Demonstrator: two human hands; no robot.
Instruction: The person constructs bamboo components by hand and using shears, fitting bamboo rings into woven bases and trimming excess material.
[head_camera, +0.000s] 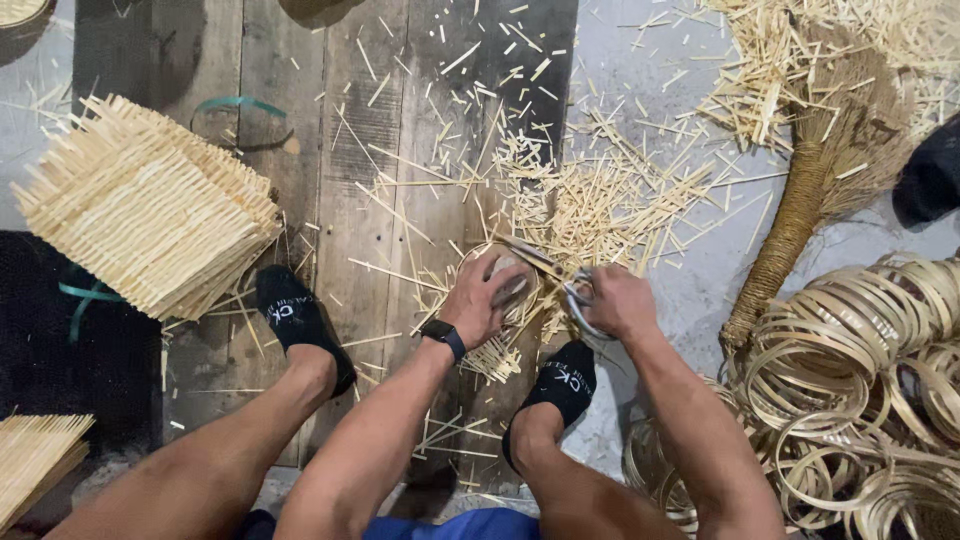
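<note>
Bamboo offcuts (590, 205), pale and splintery, lie beyond both hands. Left hand (482, 297) presses a small round woven piece (505, 280); right hand (617, 300) grips metal shears (572, 290) just beside it.

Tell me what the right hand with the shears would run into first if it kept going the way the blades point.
The right hand aims its shears up-left at the round woven piece under the left hand. That comes first; the blade tips seem already at its rim, though depth is unclear.
</note>
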